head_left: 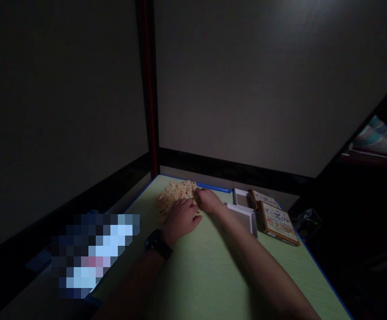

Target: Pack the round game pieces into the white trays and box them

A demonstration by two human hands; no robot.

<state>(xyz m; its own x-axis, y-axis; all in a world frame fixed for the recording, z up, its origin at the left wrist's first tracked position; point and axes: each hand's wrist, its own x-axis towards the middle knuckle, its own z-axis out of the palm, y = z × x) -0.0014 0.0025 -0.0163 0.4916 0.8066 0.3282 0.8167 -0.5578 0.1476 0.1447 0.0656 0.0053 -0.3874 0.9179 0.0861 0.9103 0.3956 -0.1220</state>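
Observation:
A heap of small pale wooden game pieces (176, 192) with red and dark marks lies at the far corner of a green mat (200, 271) edged in blue. My left hand (181, 218), with a dark watch on its wrist, rests palm down on the near side of the heap, fingers curled among the pieces. My right hand (207, 200) lies at the heap's right edge, fingers bent and touching pieces. What the fingers hold, if anything, is hidden.
Two white open trays (247, 212) stand right of the hands. Beside them lie two printed box lids (278, 222). A dark red post (148, 89) rises behind the mat. A blurred patch (95, 255) sits at the left. Folded cloth (376, 140) lies far right.

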